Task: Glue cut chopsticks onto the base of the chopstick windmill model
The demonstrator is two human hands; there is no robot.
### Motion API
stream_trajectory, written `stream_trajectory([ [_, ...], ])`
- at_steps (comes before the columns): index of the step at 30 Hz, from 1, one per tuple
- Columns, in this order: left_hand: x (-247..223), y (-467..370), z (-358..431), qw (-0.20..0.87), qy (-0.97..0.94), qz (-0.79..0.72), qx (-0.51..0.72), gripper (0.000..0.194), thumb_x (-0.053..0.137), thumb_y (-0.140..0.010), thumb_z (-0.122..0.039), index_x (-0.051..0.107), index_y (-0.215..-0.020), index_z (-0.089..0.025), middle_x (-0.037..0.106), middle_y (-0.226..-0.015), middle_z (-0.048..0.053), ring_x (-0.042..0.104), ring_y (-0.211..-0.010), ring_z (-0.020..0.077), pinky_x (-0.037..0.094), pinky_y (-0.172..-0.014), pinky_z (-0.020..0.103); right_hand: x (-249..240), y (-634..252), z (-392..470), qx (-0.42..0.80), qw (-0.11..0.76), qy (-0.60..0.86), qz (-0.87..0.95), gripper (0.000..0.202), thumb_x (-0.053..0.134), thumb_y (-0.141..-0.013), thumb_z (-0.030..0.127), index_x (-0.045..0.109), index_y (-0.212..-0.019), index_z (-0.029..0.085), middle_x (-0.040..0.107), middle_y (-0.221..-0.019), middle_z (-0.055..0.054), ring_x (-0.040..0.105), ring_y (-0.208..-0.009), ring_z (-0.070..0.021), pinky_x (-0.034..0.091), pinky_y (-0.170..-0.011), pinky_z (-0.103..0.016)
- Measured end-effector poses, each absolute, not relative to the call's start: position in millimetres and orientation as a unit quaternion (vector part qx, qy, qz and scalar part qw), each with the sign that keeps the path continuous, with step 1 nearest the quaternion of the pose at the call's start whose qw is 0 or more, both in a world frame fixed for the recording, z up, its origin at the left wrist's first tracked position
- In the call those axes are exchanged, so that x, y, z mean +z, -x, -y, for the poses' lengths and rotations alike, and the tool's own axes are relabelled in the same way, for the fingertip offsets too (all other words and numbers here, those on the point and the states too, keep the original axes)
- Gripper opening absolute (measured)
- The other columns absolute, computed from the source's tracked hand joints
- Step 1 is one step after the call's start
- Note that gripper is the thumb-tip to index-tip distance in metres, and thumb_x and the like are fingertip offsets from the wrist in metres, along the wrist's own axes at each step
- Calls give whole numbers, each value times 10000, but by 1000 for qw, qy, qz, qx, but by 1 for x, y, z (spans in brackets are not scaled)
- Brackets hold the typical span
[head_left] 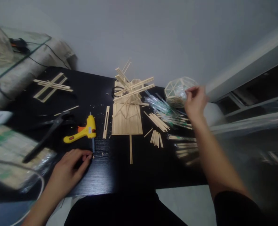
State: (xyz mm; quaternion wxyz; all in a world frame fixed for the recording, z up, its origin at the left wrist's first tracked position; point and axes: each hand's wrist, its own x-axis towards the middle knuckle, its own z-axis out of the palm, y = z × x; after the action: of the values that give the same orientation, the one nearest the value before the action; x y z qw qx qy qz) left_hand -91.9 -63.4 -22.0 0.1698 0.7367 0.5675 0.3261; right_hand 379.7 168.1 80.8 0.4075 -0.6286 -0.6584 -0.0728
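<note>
My left hand [74, 166] rests on the black table's near edge. Its thumb and forefinger are pressed together at the tips, and anything between them is too small to make out. Just beyond them lies a yellow glue gun [83, 130] on its side, with a glue stick [93, 145] sticking out toward those fingers. Raised at the right, my right hand [196, 102] is closed in a pinch, slightly blurred, in front of a many-sided wooden-stick frame [172, 88]. What it holds, if anything, cannot be seen. Between the hands stands a windmill-like stick model [127, 121] on a slatted base.
Loose short sticks [156, 138] and plastic-wrapped stick bundles [167, 110] lie right of the model. Crossed sticks [51, 86] sit at the far left. Black-handled pliers or cutters [46, 138] lie over a packet of sticks [13, 160]. A white cable [41, 179] loops at the left.
</note>
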Motion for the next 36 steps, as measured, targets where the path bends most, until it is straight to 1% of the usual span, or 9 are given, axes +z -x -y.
stream_trajectory([
  [8, -23, 90, 64, 171, -731, -579, 318, 176, 616, -979, -419, 727, -977, -282, 644, -742, -15, 639, -688, 190, 502, -671, 322, 66, -395, -192, -92, 311, 641, 696, 187, 465, -820, 79, 559, -883, 229, 684, -990, -141, 645, -1001, -300, 459, -969, -472],
  [11, -19, 88, 65, 177, -725, -590, 308, 193, 607, -984, -410, 725, -970, -258, 644, -749, -6, 634, -709, 192, 497, -689, 325, 64, -389, -180, -104, 302, 645, 694, 154, 492, -859, 114, 601, -911, 209, 699, -1001, -158, 655, -995, -309, 473, -958, -477],
  [14, -14, 86, 66, 187, -729, -591, 289, 207, 570, -1007, -375, 716, -964, -235, 637, -747, -3, 625, -726, 186, 486, -709, 323, 58, -368, -155, -80, 319, 611, 720, 146, 521, -961, 232, 662, -975, 197, 725, -980, -165, 663, -902, -299, 480, -910, -475],
  [19, -13, 85, 66, 178, -737, -579, 299, 185, 555, -1032, -301, 706, -972, -213, 621, -751, -11, 609, -730, 168, 475, -742, 320, 29, -288, -86, 75, 276, 448, 847, 118, 640, -989, 305, 731, -988, 230, 771, -935, -68, 708, -822, -241, 559, -795, -391],
  [22, -16, 87, 67, 171, -740, -569, 316, 147, 587, -1031, -279, 710, -992, -209, 614, -756, -17, 604, -734, 160, 470, -740, 311, 13, -230, -45, 222, 237, 321, 890, 129, 626, -1031, 238, 745, -1080, 224, 778, -1013, -74, 732, -952, -241, 594, -867, -404],
  [25, -19, 88, 69, 171, -746, -548, 337, 113, 631, -1024, -278, 720, -1021, -208, 653, -805, -10, 621, -774, 160, 477, -760, 311, 2, -184, -21, 280, 202, 259, 902, 161, 660, -1027, 228, 751, -1159, 213, 767, -1071, -87, 708, -1017, -239, 603, -916, -418],
  [29, -23, 89, 70, 150, -760, -528, 348, 112, 688, -1007, -304, 739, -1043, -211, 702, -888, 5, 642, -816, 165, 478, -782, 319, -8, -153, -14, 270, 174, 253, 913, 177, 705, -1003, 220, 761, -1157, 154, 740, -1026, -99, 678, -994, -233, 590, -912, -391],
  [33, -24, 90, 69, 146, -769, -521, 341, 131, 656, -1031, -308, 749, -1019, -216, 707, -907, 9, 638, -835, 170, 466, -785, 322, -14, -142, -16, 250, 162, 260, 918, 86, 702, -1006, 224, 771, -1019, 174, 716, -985, -69, 660, -955, -204, 563, -881, -341],
  [36, -24, 88, 68, 151, -778, -518, 323, 149, 609, -1056, -294, 730, -1020, -216, 710, -932, 12, 626, -854, 179, 458, -805, 334, -15, -139, -15, 231, 142, 270, 924, 109, 658, -1034, 218, 735, -969, 176, 700, -976, -60, 639, -944, -197, 544, -890, -334],
])
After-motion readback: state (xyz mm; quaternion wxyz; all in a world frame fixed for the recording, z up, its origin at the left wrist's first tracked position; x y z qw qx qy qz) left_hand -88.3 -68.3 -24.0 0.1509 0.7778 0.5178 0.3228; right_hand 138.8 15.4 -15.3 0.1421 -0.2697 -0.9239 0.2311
